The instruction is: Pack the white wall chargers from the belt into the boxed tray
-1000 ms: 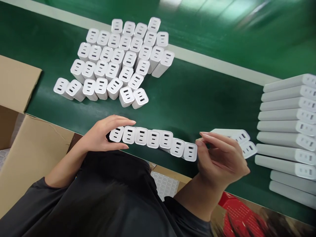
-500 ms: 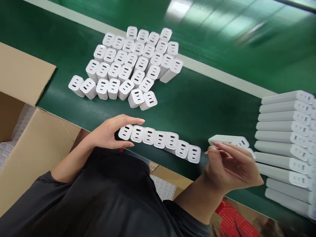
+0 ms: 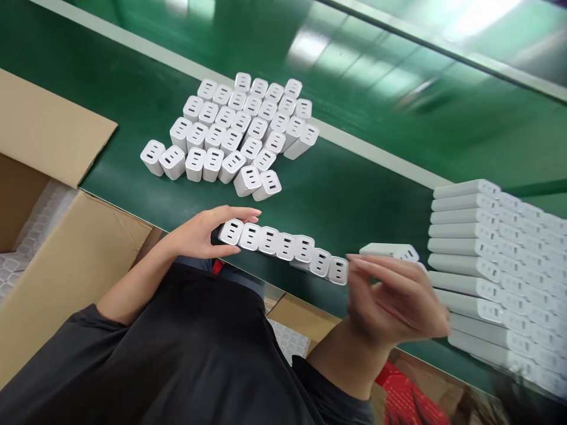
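Observation:
A row of several white USB chargers [image 3: 286, 247] stands on the green table with the port faces up. My left hand [image 3: 208, 231] is wrapped around the left end of this row, its fingers on the far side and its thumb on the near side of the end charger [image 3: 231, 232]. At the opposite end, my right hand [image 3: 394, 298] is pinched and slightly blurred, fingertips beside the last charger [image 3: 339, 271]. What those fingertips hold, if anything, is hidden. Behind the right hand lies a white charger [image 3: 387, 251] on its side, partly covered.
A block of upright white chargers [image 3: 224, 136] stands farther back. Stacked chargers [image 3: 463, 248] lie in rows on the right. An open cardboard box [image 3: 104, 242] is at the left table edge. Something red [image 3: 410, 392] shows below the table at right.
My right hand has moved left, from near the lying charger to the right end of the row. My left hand keeps its place around the left end. The camera view has shifted.

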The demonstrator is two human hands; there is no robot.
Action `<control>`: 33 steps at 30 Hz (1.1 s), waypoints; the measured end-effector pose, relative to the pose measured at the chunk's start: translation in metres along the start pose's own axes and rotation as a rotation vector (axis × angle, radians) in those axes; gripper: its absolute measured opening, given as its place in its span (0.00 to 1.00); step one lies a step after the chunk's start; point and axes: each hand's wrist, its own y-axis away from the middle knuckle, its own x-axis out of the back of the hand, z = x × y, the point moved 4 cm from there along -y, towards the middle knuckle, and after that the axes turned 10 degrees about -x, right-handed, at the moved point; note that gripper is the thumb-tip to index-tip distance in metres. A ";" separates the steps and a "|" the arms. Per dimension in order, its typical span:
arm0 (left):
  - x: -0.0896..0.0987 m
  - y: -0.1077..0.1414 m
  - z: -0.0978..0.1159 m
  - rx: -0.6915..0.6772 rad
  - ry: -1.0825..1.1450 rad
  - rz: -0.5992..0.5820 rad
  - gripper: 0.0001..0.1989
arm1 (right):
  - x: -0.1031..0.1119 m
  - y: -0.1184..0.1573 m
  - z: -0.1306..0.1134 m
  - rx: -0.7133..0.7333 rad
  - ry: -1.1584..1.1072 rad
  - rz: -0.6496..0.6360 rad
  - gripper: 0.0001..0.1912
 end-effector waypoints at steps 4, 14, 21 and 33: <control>0.001 0.001 0.000 -0.003 0.001 0.023 0.32 | -0.035 -0.007 -0.048 0.144 0.110 -0.440 0.23; 0.001 0.002 0.000 0.039 -0.053 0.030 0.30 | -0.081 0.001 -0.061 0.205 0.200 -0.722 0.15; 0.004 0.002 -0.002 0.120 -0.097 0.015 0.31 | -0.084 -0.008 -0.070 0.171 0.203 -0.677 0.14; 0.004 0.007 -0.012 0.196 -0.213 0.009 0.31 | 0.108 0.041 0.041 -0.537 0.268 0.188 0.26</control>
